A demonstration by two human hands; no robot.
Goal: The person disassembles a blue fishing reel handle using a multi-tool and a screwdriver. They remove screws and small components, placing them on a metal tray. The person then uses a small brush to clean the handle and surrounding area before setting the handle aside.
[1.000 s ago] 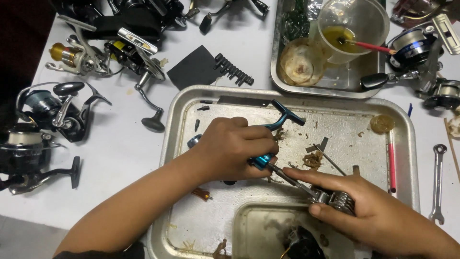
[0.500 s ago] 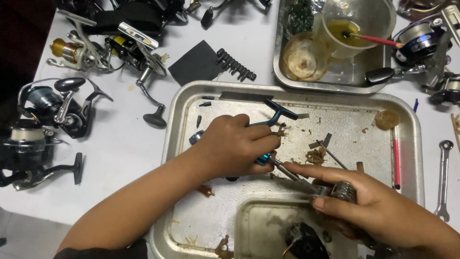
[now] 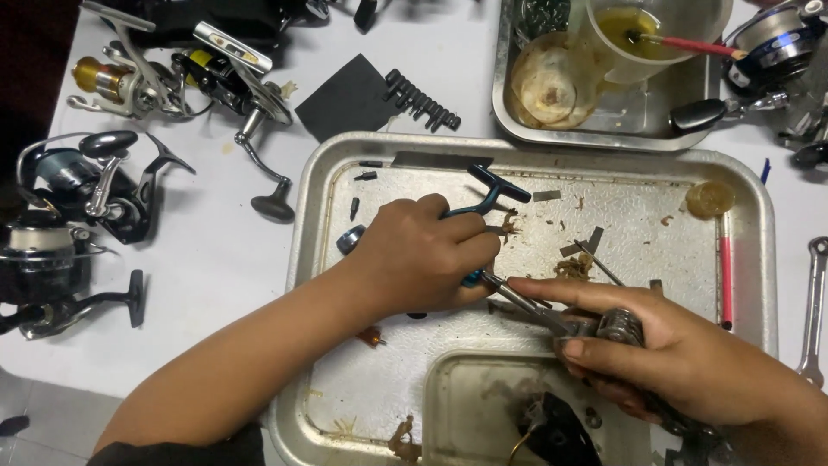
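Large metal tray (image 3: 750,216), scattered with grime and small parts, fills the centre. At 1 o'clock, a smaller tray (image 3: 517,121) holds a plastic cup (image 3: 647,34) of yellow liquid. Left hand (image 3: 427,255) grips a blue-handled tool (image 3: 487,198); right hand (image 3: 655,345), at 4 o'clock, clasps a metal reel part (image 3: 617,326), tool tip touching it.

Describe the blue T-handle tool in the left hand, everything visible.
The T-handle tool has a dark blue-teal crossbar handle on a bent neck of the same colour, then a thin bare-metal shaft. The left hand wraps around its middle, hiding part of the body. It lies slanted over the big metal tray, handle away from the person, and its shaft tip meets the small grey metal reel part pinched in the right hand.
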